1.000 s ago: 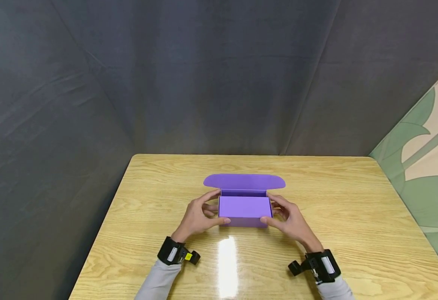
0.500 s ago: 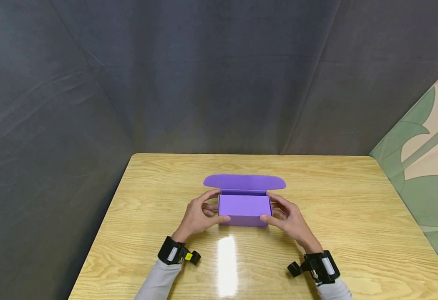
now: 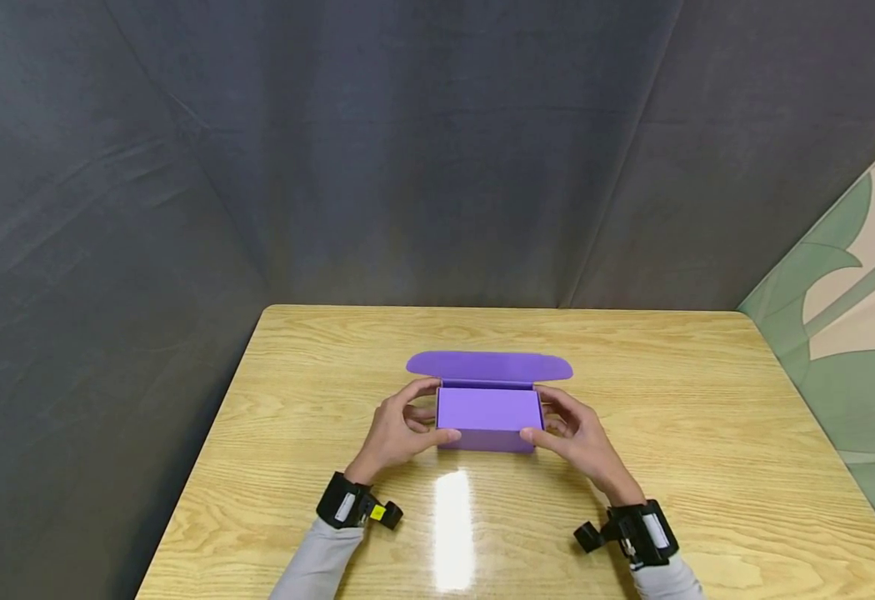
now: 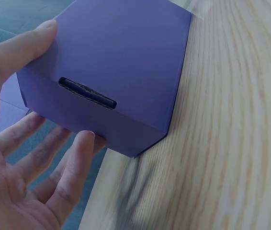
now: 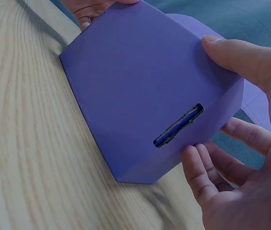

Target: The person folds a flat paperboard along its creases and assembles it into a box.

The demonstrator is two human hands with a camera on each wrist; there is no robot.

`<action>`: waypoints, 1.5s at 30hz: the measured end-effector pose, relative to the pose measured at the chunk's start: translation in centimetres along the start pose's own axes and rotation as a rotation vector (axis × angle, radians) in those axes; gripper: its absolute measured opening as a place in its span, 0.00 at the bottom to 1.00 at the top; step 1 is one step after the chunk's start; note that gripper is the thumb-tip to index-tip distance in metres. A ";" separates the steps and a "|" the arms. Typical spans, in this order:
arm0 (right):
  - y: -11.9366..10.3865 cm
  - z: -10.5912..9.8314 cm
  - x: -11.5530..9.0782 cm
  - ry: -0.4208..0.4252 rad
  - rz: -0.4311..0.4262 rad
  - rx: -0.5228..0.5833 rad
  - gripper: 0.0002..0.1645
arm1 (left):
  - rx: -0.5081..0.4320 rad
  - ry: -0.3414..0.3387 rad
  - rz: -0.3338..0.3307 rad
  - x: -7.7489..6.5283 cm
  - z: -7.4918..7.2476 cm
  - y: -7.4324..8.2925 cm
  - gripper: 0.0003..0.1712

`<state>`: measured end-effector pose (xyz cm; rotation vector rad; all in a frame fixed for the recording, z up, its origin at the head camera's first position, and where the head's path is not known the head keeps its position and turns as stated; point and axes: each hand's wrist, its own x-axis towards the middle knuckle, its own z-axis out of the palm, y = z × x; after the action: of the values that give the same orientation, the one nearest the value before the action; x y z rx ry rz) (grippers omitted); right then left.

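A purple cardboard box (image 3: 488,408) stands on the wooden table, its long side toward me. A wide flap (image 3: 490,365) with rounded ends stretches out behind it, past a narrow dark gap. My left hand (image 3: 395,429) grips the left end, thumb on the front face and index finger at the back corner. The right hand (image 3: 578,433) holds the right end the same way. In the left wrist view, a slot (image 4: 87,93) cuts the box's edge beside the curled fingers (image 4: 78,163). A matching slot (image 5: 178,125) shows in the right wrist view, below the thumb (image 5: 236,55).
The wooden table (image 3: 317,350) reaches around the box on all sides. Dark grey curtains (image 3: 437,167) hang behind it and at the left. At the right is a cloth with green leaf shapes (image 3: 857,375). Black wrist cameras (image 3: 636,533) are strapped to both wrists.
The dark gap between the box's top panel and the rear flap has narrowed slightly, and the flap sits a little nearer. Both hands keep their places on the box.
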<state>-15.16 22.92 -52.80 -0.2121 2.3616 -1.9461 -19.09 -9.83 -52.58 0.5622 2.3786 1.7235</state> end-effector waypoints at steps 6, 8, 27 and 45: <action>0.0 0.0 0.0 0.013 -0.004 0.007 0.41 | -0.011 0.005 -0.004 0.0 0.1 -0.1 0.43; 0.0 0.0 0.0 0.015 -0.009 0.005 0.40 | -0.012 0.006 -0.002 0.0 0.2 -0.1 0.42; 0.3 0.0 -0.1 -0.009 -0.008 0.042 0.39 | -0.039 -0.004 -0.006 0.0 0.2 -0.2 0.40; 0.4 -0.1 0.2 -0.077 -0.012 0.098 0.33 | -0.075 -0.003 -0.040 0.0 0.4 -0.3 0.38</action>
<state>-15.36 23.05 -53.15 -0.2907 2.2160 -2.0145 -19.01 -9.57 -52.96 0.5026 2.2955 1.7853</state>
